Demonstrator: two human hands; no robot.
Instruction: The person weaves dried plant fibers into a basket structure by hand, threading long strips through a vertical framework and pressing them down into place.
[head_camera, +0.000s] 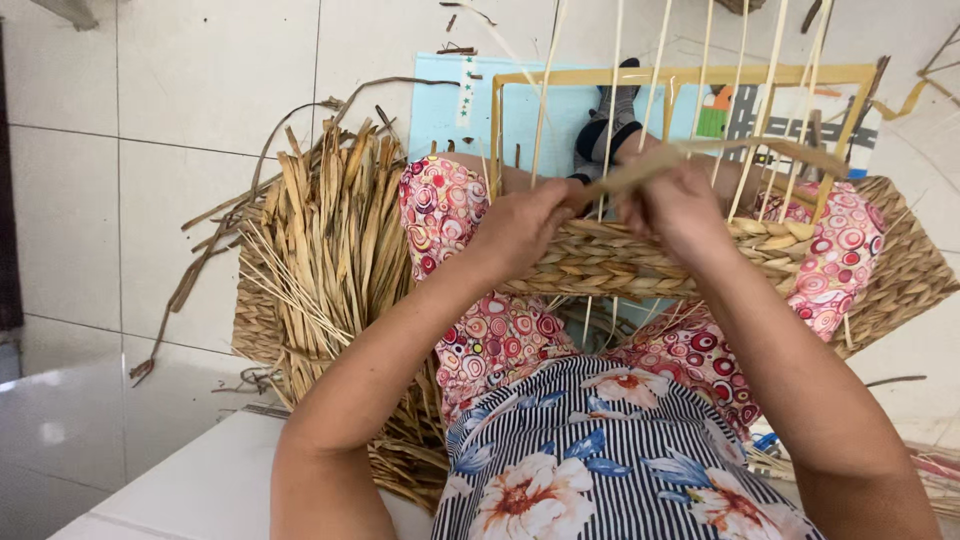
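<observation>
A half-woven straw basket (600, 262) rests across my lap, with thin upright ribs (612, 90) held in a wooden frame (680, 76). My left hand (525, 228) pinches a dried grass strand (700, 155) at the basket's upper woven edge. My right hand (680, 215) grips the same strand just beside it; the strand runs off to the right, blurred. Both hands sit close together above the weave.
A bundle of dried grass leaves (325, 240) lies on the floor to my left, over a woven mat (255, 325). A light blue mat (450, 100) lies under the frame. Another woven piece (915, 275) sits at right. White tiles (200, 90) surround everything.
</observation>
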